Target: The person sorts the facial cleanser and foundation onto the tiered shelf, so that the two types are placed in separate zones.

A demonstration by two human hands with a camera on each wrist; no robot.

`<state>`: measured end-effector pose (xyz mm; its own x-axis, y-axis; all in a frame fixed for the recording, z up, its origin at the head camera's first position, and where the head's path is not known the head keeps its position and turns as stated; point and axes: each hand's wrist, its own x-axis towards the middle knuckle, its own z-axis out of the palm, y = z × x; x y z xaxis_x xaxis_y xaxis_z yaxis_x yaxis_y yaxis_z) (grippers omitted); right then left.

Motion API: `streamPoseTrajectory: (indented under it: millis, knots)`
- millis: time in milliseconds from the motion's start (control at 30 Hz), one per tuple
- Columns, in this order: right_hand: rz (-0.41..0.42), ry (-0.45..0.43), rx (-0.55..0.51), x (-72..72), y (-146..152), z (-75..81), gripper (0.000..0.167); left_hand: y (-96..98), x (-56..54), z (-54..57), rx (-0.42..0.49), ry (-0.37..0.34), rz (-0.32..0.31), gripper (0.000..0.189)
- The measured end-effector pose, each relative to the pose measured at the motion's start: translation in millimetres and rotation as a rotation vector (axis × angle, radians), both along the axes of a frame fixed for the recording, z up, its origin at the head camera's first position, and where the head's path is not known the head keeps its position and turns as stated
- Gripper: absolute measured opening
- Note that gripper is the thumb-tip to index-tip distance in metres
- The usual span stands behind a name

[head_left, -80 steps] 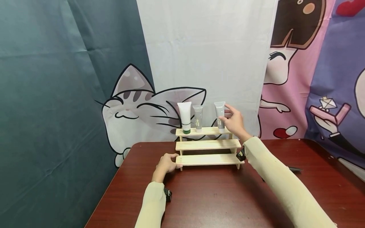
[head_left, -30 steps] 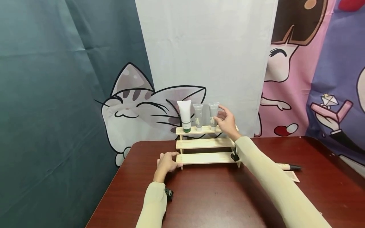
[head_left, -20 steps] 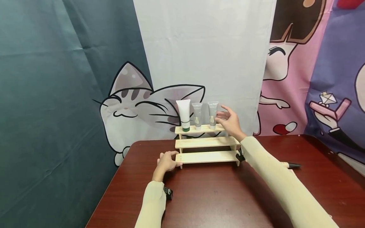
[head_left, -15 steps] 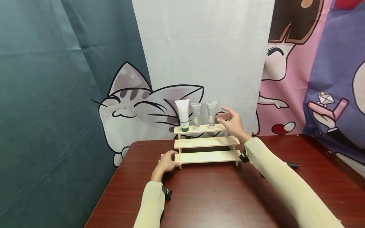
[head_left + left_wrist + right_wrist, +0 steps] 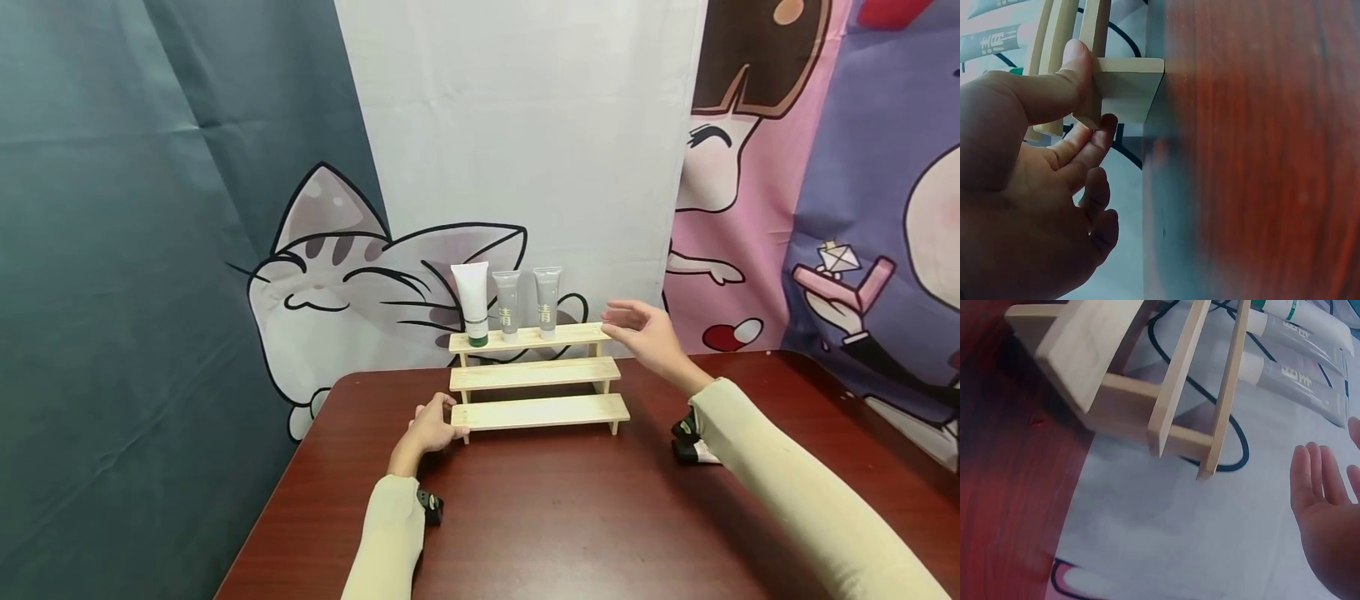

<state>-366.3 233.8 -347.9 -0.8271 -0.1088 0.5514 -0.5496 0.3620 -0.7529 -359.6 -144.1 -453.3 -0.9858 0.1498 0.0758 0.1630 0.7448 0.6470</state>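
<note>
A three-tier wooden display stand [image 5: 540, 373] stands at the back of the table. On its top tier, a white tube with a green cap [image 5: 472, 302] and two grey translucent tubes, one in the middle [image 5: 507, 304] and one on the right [image 5: 547, 300], stand upright on their caps. My left hand [image 5: 432, 423] pinches the left end of the bottom tier; in the left wrist view its thumb [image 5: 1063, 94] lies over the board, with fingertips at the other side. My right hand [image 5: 647, 335] is off the tubes, fingers extended, near the top tier's right end.
The dark red-brown table [image 5: 555, 517] reaches back to a printed cloth backdrop [image 5: 585, 150] with cartoon figures. A black and white object [image 5: 696, 452] lies on the table at the right, partly hidden by my right wrist and sleeve.
My right hand shifted the right grey tube leftward along the top tier, close to the other grey tube, then let go and moved away right. My left hand kept its grip on the stand.
</note>
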Motion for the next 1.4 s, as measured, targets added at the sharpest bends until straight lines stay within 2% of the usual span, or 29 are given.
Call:
streamPoseTrajectory:
  millis: [100,400,833,1067,1400]
  knots:
    - [0.002,-0.003,0.010,10.7,6.5,2.4,0.042,0.2,-0.2,0.7,-0.007,0.001,0.007,0.051]
    - [0.001,-0.035,0.011,13.7,36.9,-18.6,0.044,-2.0,-2.9,-1.3,-0.025,0.001,0.033,0.050]
    - [0.049,-0.083,0.002,51.9,66.5,-30.7,0.042,3.7,-1.5,1.2,-0.025,-0.035,0.060,0.048]
    - [0.017,-0.132,0.029,73.3,78.9,-41.2,0.041,4.6,-2.7,1.5,-0.023,-0.038,0.068,0.047]
    - [-0.060,-0.228,0.039,94.4,99.9,-62.3,0.045,4.9,-4.1,2.8,-0.026,-0.053,0.063,0.047]
